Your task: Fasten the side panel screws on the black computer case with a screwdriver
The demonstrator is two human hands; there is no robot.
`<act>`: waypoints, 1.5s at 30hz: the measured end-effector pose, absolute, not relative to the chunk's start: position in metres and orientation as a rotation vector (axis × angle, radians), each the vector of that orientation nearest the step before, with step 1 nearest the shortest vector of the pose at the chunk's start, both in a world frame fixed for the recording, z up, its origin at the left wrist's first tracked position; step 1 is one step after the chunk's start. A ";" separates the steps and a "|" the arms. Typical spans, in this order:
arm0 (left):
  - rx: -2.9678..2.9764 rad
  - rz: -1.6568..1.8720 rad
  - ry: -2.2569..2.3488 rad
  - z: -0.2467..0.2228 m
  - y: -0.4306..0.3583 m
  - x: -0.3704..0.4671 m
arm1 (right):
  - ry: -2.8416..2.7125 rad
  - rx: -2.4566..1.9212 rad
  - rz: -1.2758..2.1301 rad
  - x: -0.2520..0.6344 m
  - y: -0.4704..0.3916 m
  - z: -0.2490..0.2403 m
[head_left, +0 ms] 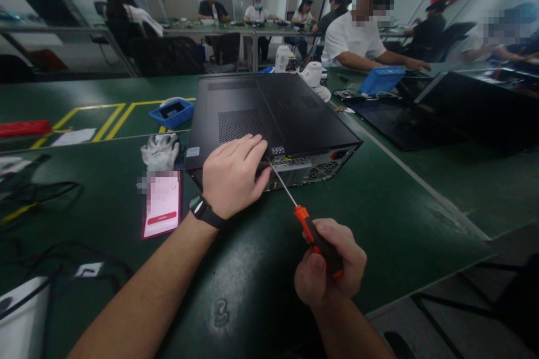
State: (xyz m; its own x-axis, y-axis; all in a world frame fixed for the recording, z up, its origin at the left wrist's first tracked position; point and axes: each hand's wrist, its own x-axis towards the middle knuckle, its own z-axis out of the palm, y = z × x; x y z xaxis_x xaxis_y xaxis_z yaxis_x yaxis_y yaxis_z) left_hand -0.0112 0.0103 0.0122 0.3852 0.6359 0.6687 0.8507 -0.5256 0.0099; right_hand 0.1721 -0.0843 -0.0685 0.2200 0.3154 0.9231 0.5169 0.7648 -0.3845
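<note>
A black desktop computer case (295,101) lies flat on the green table, its rear panel with fan grille and power socket facing me. My right hand (332,261) is wrapped round the orange and black handle of a screwdriver (311,230). The long metal shaft slants up and left, and its tip meets the rear edge of the case near my left fingertips. My left hand (236,174), with a black watch on the wrist, rests over the case's near left edge, thumb below and fingers on top. What lies under those fingers is hidden.
Left of the case lie a red-edged phone (162,207), grey work gloves (160,151) and a blue bin (172,114). Black cables (42,190) spread at far left. A co-worker in a white shirt (357,39) works across the table, near a dark flat panel (400,123).
</note>
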 end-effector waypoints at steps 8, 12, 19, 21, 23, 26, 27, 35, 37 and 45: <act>-2.326 -0.907 -1.305 0.012 0.010 -0.011 | -1.322 -0.770 -0.235 0.174 -0.083 -0.077; -2.324 -0.913 -1.303 0.012 0.011 -0.012 | -1.322 -0.736 -0.195 0.175 -0.082 -0.079; -2.328 -0.904 -1.305 0.011 0.010 -0.012 | -1.326 -0.683 -0.104 0.169 -0.082 -0.068; -2.331 -0.905 -1.308 0.011 0.010 -0.012 | -1.328 -0.703 -0.114 0.169 -0.082 -0.066; -2.330 -0.908 -1.305 0.011 0.010 -0.012 | -1.336 -0.705 -0.126 0.170 -0.083 -0.066; -2.327 -0.909 -1.298 0.012 0.010 -0.012 | -1.341 -0.737 -0.167 0.173 -0.084 -0.071; -2.327 -0.906 -1.296 0.012 0.010 -0.012 | -1.335 -0.767 -0.195 0.174 -0.084 -0.073; -2.304 -0.892 -1.286 0.012 0.010 -0.011 | -1.291 -0.723 -0.173 0.170 -0.081 -0.076; -2.306 -0.894 -1.284 0.012 0.011 -0.012 | -1.299 -0.712 -0.139 0.169 -0.081 -0.072; -2.304 -0.900 -1.276 0.012 0.010 -0.011 | -1.329 -0.752 -0.254 0.173 -0.082 -0.073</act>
State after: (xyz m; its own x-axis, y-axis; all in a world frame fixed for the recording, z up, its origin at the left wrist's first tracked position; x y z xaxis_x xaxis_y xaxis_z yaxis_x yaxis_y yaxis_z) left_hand -0.0112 0.0099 0.0122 0.3907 0.6214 0.6791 0.8483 -0.5295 -0.0035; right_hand 0.1732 -0.0820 -0.0728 0.2536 0.2434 0.9362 0.5715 0.7431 -0.3481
